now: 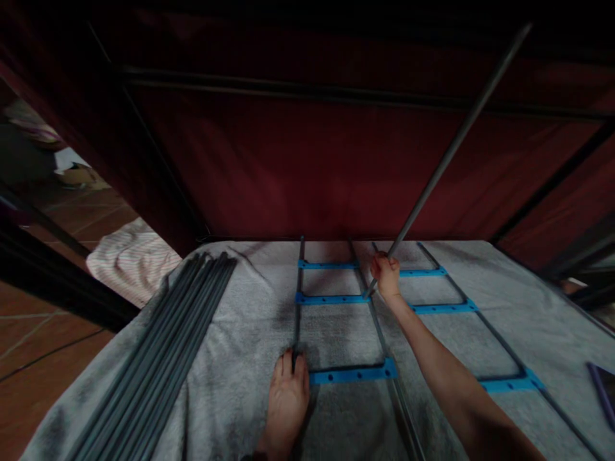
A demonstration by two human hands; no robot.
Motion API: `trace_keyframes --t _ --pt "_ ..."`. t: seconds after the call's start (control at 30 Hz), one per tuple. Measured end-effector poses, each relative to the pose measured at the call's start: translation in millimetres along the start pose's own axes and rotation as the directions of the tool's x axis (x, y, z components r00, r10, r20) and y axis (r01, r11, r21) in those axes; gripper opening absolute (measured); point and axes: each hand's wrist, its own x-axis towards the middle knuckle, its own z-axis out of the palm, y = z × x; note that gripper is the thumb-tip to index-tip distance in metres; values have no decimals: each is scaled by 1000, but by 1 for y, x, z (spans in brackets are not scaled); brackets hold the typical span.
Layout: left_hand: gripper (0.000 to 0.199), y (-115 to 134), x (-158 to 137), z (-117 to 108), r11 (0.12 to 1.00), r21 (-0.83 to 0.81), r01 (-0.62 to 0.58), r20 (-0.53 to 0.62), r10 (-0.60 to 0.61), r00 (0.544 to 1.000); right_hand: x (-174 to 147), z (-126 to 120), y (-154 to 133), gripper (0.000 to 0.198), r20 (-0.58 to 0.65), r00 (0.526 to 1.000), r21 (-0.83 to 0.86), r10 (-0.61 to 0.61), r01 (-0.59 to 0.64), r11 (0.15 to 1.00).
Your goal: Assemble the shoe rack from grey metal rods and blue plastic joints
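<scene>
Left hand (289, 387): thumb and fingers pinch the left side rod of the left frame (378, 330), by the corner it covers.
Near bar (353, 373): blue, dotted with dark holes, lying flat; its left end is hidden by that hand.
Rod pile (168, 352): grey lengths side by side, well apart from the left frame (their near ends run out of view).
Right frame (500, 339): flat, with three blue bars, partly behind the right forearm.
Cloth (240, 384): grey, wrinkled, under both frames and the pile.
Right hand (387, 275): fingers curled together around the pole (442, 166), near its lower end.
Pole: grey, tilted up and to the right; its lower end is at the right end of the middle bar (331, 299) (whether it sits in a hole, I cannot tell).
Far bar (329, 264): blue, across the left frame beyond the middle one.
Striped cloth (134, 256): crumpled, off to the left.
Panel (307, 179): dark red, standing behind everything on the cloth.
</scene>
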Motion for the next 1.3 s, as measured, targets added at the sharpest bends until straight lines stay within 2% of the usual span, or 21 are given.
trace_keyframes --t 0.3,0.53,0.77,1.07,1.3 --pt "31 -1 4 -5 999 -35 -3 -15 3 1000 1 0 -1 46 8 1000 3 -8 8 1000" --pt "32 -1 2 -3 997 -70 24 27 -22 999 3 -1 1 43 -9 1000 -11 5 -5 1000" --pt "32 -2 0 0 997 -79 27 -14 -28 1000 2 0 1 46 -14 1000 -21 1 -1 1000" --pt "35 0 -3 1 981 -160 110 156 -85 984 4 -2 1 46 17 1000 -53 -13 14 998" --pt "33 -2 -4 2 955 -257 146 130 -115 985 4 -3 1 46 21 999 -91 -31 33 995"
